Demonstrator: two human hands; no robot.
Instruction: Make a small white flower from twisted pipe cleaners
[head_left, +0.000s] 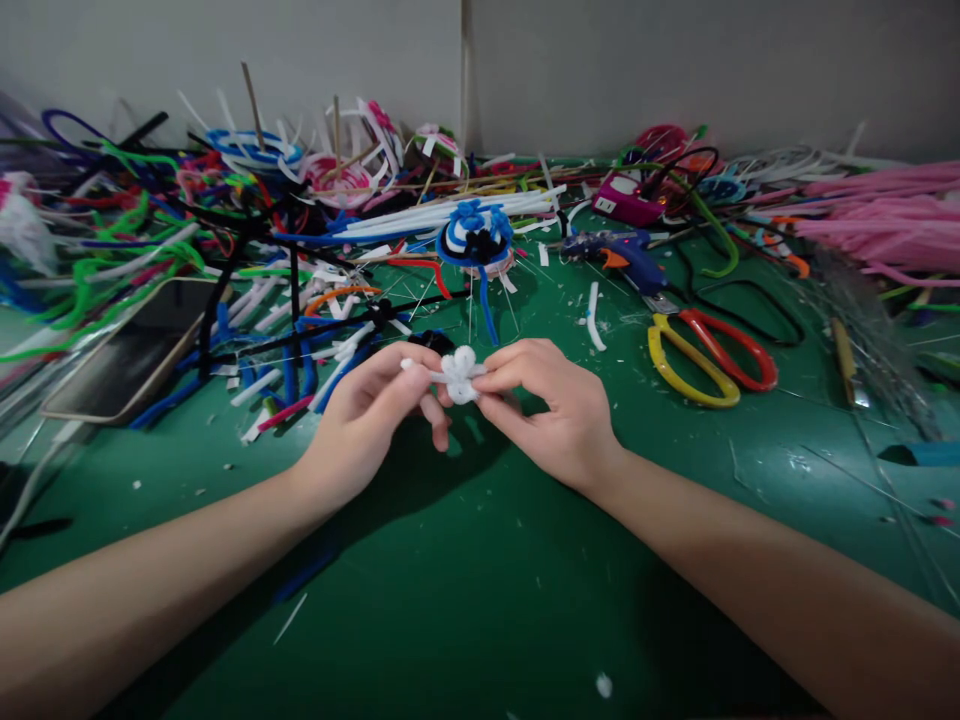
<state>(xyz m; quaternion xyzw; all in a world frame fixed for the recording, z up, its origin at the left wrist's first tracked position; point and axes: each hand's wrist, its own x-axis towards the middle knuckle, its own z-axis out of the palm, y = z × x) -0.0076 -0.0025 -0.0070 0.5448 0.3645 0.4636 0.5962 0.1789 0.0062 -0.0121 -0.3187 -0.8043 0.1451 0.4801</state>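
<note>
A small white pipe-cleaner piece (459, 376), twisted into a knot of loops, is held between both hands above the green mat (480, 560). My left hand (367, 420) pinches its left end with thumb and fingers. From the other side, my right hand (551, 405) pinches its right part. Just beyond the hands lies a blue, white and black pipe-cleaner hat shape (475, 238).
Scissors with one red and one yellow handle (705, 352) lie to the right, beside a blue glue gun (626, 256). A phone (127, 355) lies at the left. Piles of coloured pipe cleaners (225, 220) cover the back, with pink ones (885, 220) at the right.
</note>
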